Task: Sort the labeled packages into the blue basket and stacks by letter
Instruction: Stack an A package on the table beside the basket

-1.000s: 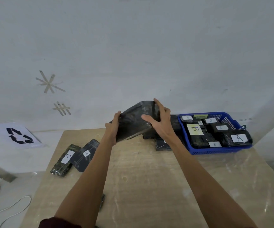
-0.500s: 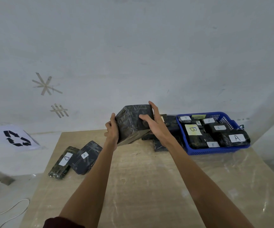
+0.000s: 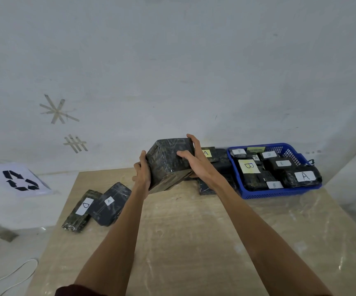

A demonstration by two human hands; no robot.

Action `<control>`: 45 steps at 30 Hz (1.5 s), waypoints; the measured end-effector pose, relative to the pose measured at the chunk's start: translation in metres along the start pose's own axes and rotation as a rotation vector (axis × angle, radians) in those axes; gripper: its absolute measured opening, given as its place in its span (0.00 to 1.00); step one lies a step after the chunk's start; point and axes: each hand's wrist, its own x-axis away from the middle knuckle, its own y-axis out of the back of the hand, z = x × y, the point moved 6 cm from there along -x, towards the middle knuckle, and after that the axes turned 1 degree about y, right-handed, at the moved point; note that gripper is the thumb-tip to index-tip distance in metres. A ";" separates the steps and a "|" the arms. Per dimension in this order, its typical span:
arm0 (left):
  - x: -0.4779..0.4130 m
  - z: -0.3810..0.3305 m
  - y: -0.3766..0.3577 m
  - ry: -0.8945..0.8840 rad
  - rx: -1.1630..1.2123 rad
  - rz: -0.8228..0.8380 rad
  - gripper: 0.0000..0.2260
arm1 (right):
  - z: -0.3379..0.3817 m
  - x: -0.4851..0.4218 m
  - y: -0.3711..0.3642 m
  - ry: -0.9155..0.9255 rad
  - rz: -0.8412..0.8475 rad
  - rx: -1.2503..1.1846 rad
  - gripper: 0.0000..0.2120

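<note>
A large dark wrapped package (image 3: 168, 163) is held tilted above the far middle of the table, no label showing on its visible faces. My left hand (image 3: 142, 174) grips its left edge and my right hand (image 3: 194, 161) grips its right side, thumb across the front face. The blue basket (image 3: 279, 192) at the far right holds several dark packages labelled A and B. On the left lie two packages side by side, one labelled D (image 3: 79, 211) and one labelled A (image 3: 110, 204). Behind my right hand sits a pile of dark packages (image 3: 215, 157), one with a yellow A label.
The wooden table (image 3: 194, 242) stands against a pale wall. A sheet with a recycling symbol (image 3: 21, 180) lies off the table's left, and a white cable (image 3: 1, 272) runs over the floor at lower left. Tape marks (image 3: 58, 112) stick to the wall.
Both hands have turned the large package from a flat, slanted pose to a blockier one with another face toward me, and shifted it slightly left.
</note>
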 end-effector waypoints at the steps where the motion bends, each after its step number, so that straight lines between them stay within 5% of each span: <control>1: -0.002 0.002 -0.001 0.004 -0.003 0.007 0.59 | 0.000 0.001 0.000 0.002 -0.007 0.003 0.33; 8: 0.028 -0.019 0.003 -0.010 -0.004 -0.001 0.51 | 0.007 0.005 -0.002 -0.005 0.013 0.034 0.36; 14: 0.033 -0.022 0.018 -0.075 -0.147 -0.102 0.28 | -0.008 0.001 -0.007 -0.181 0.046 0.193 0.58; 18: 0.034 -0.022 0.027 -0.115 -0.130 -0.101 0.33 | -0.027 -0.004 -0.010 -0.323 0.019 0.084 0.65; 20: 0.034 -0.022 0.033 -0.128 -0.152 -0.115 0.39 | -0.040 -0.006 -0.011 -0.386 0.016 0.031 0.61; 24: 0.027 -0.017 0.050 -0.111 -0.206 -0.121 0.46 | -0.060 -0.005 -0.015 -0.412 0.000 -0.041 0.23; 28: 0.022 -0.012 0.068 -0.088 -0.191 -0.127 0.32 | -0.072 0.001 -0.028 -0.440 -0.048 -0.122 0.37; 32: 0.016 -0.015 0.088 -0.152 -0.141 -0.081 0.24 | -0.085 -0.002 -0.047 -0.422 -0.088 -0.217 0.35; 38: -0.010 -0.026 0.111 -0.190 -0.099 0.065 0.24 | -0.078 -0.021 -0.069 -0.245 -0.151 -0.254 0.32; 45: -0.043 -0.033 0.105 -0.231 -0.093 0.183 0.25 | -0.078 -0.053 -0.066 -0.283 -0.168 -0.109 0.35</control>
